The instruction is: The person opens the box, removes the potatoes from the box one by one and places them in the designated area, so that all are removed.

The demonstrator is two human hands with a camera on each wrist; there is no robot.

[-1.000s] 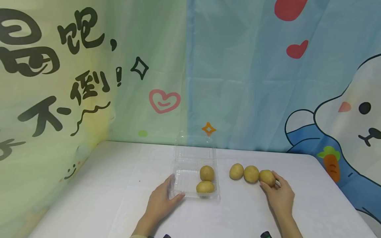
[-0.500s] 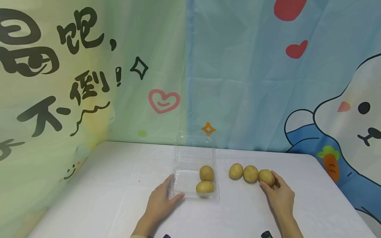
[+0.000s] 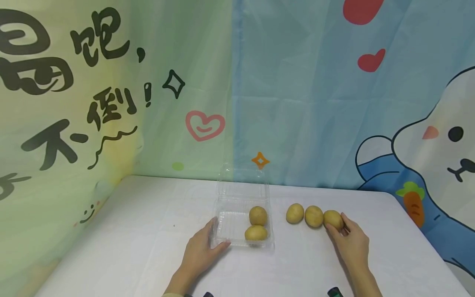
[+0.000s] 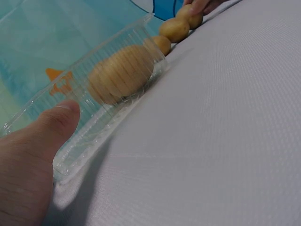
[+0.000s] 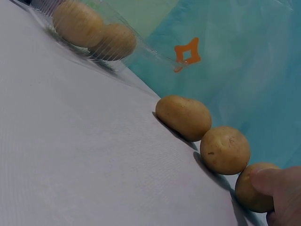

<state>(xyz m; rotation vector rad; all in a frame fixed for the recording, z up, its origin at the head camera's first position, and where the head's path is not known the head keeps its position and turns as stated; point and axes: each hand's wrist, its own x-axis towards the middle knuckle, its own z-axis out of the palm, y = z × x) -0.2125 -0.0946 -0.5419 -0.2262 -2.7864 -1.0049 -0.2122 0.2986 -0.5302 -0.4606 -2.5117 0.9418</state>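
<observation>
A clear plastic clamshell container (image 3: 231,225) stands with its lid raised at the back. Two potatoes (image 3: 257,216) lie along its right side, one behind the other. My left hand (image 3: 200,249) holds the container's front left corner, thumb along the front wall (image 4: 56,125) and fingers at the left side. To the right of the container, three more potatoes form a row: a left one (image 3: 295,213), a middle one (image 3: 313,216) and a right one (image 3: 333,220). My right hand (image 3: 350,243) grips the right potato between thumb and fingers, close against the middle one.
A white-covered table (image 3: 148,231) carries everything. Behind it hangs a printed curtain (image 3: 297,103) with hearts, lettering and a cartoon animal. A small dark object with a green part (image 3: 335,292) shows at the bottom edge, near my right forearm.
My right hand has shifted very slightly to the right, still gripping the right potato. The left hand and the container stay where they were.
</observation>
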